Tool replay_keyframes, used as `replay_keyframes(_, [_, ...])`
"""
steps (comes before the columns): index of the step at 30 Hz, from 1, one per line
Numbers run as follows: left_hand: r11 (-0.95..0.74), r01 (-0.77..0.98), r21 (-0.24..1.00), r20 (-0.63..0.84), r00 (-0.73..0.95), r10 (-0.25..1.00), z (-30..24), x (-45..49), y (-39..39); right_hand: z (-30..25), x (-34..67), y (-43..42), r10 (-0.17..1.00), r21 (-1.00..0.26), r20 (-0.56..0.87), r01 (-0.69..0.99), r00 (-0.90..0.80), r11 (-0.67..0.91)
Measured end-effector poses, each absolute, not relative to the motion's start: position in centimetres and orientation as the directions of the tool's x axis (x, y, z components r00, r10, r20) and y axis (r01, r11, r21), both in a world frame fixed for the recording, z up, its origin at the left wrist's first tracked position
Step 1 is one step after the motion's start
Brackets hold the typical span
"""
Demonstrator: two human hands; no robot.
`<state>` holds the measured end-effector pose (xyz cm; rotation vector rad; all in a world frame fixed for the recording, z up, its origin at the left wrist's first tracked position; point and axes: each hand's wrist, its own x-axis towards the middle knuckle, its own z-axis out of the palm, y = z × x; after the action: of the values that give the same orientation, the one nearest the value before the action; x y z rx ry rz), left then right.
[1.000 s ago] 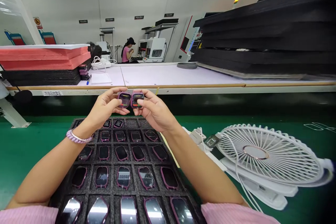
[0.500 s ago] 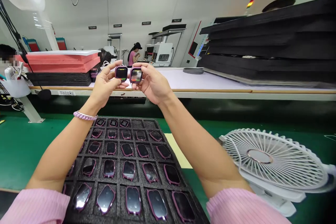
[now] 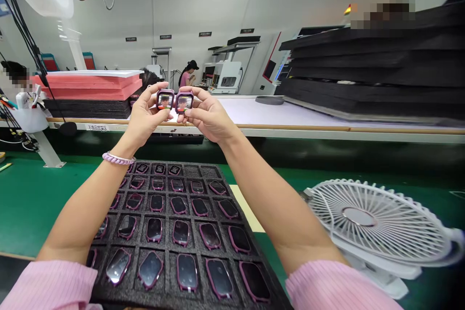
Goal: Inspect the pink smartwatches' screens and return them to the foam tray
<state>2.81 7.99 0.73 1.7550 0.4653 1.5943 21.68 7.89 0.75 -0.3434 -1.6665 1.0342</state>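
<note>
Raised at chest height, my left hand (image 3: 145, 116) pinches a small purple-framed watch body (image 3: 164, 100) with a lit screen. Beside it my right hand (image 3: 207, 115) pinches a second purple watch body (image 3: 184, 101), its screen lit too. The two pieces are held side by side, nearly touching. Below my arms lies a black foam tray (image 3: 165, 252) with several rows of purple watch bodies, dark screens up. Two pockets at its far right corner are bare.
A white desk fan (image 3: 378, 227) lies on the green mat at the right. Across a raised white shelf (image 3: 290, 111) stand pink foam sheets (image 3: 87, 85) at left and black foam trays (image 3: 374, 72) at right. A person in pink works at a far bench (image 3: 189, 75).
Both hands have lifted the two watch bodies from just above the tray up to chest height. The screens now show different pictures. My view has tilted up a little.
</note>
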Motion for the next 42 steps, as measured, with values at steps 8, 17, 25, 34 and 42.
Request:
replay_keyframes(8, [-0.698, -0.178, 0.694, 0.72, 0.168, 0.673, 0.9, 2.7, 7.8, 0.9, 21.4, 7.5, 0.671, -0.769, 0.638, -0.265, -0.379, 0.581])
replay_keyframes(17, [-0.674, -0.168, 0.72, 0.694, 0.156, 0.703, 0.2, 2.2, 7.4, 0.5, 21.0, 7.5, 0.69, -0.787, 0.616, -0.271, -0.379, 0.554])
replay_keyframes(25, [-0.666, -0.16, 0.729, 0.685, 0.158, 0.712, -0.2, 2.0, 7.0, -0.2, 20.6, 7.7, 0.697, -0.79, 0.612, -0.258, -0.374, 0.556])
replay_keyframes(34, [-0.659, -0.125, 0.742, 0.67, 0.155, 0.726, -0.6, 1.7, 7.2, -1.0, 20.8, 8.3, 0.665, -0.786, 0.617, -0.307, -0.42, 0.536])
replay_keyframes(42, [-0.609, -0.142, 0.78, 0.625, 0.16, 0.764, -1.0, 1.6, 6.7, -1.7, 20.4, 8.2, 0.702, -0.798, 0.602, -0.28, -0.381, 0.533])
